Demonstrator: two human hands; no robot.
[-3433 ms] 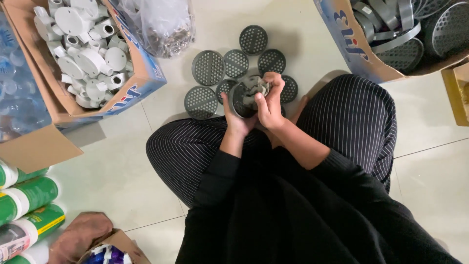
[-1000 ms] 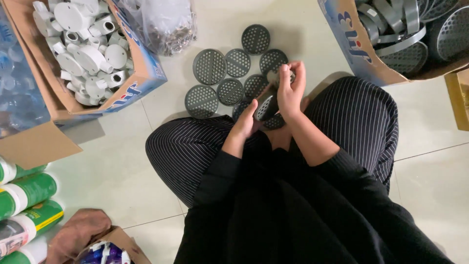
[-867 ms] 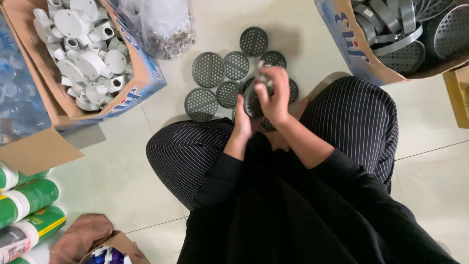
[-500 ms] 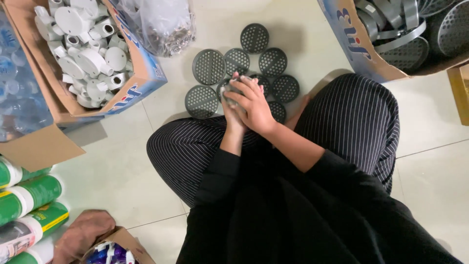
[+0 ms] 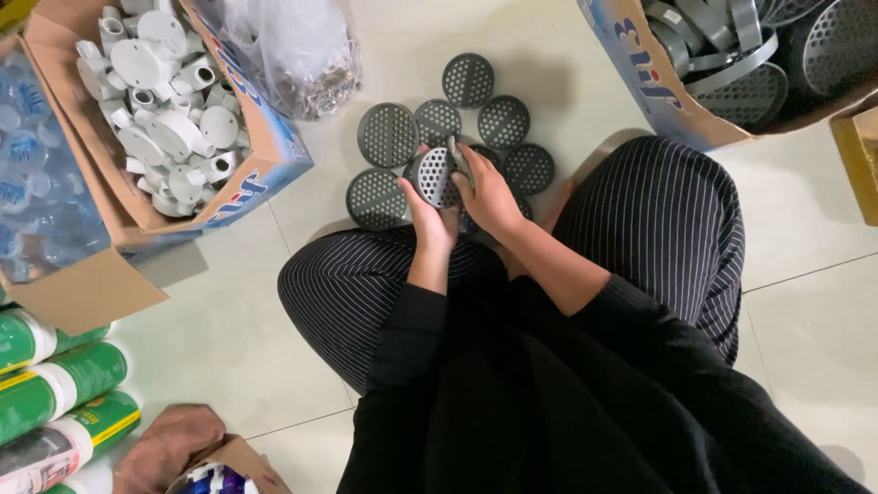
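Observation:
I sit cross-legged on a tiled floor in striped trousers. My left hand (image 5: 430,212) and my right hand (image 5: 489,190) meet in front of my knees, both gripping one round grey perforated disc (image 5: 433,177) tilted on edge. Just beyond my hands, several more grey perforated discs (image 5: 388,134) lie flat on the floor in a cluster. Part of the held disc is hidden by my fingers.
A cardboard box of white plastic fittings (image 5: 160,110) stands at the left, a clear plastic bag (image 5: 293,50) beside it. A box of grey discs and rings (image 5: 732,55) sits at the top right. Green cans (image 5: 55,402) lie at the lower left, beside packed water bottles (image 5: 37,183).
My hands have come back toward my knees and to the left, closing together on a disc. Earlier my right hand reached out over the cluster on the floor.

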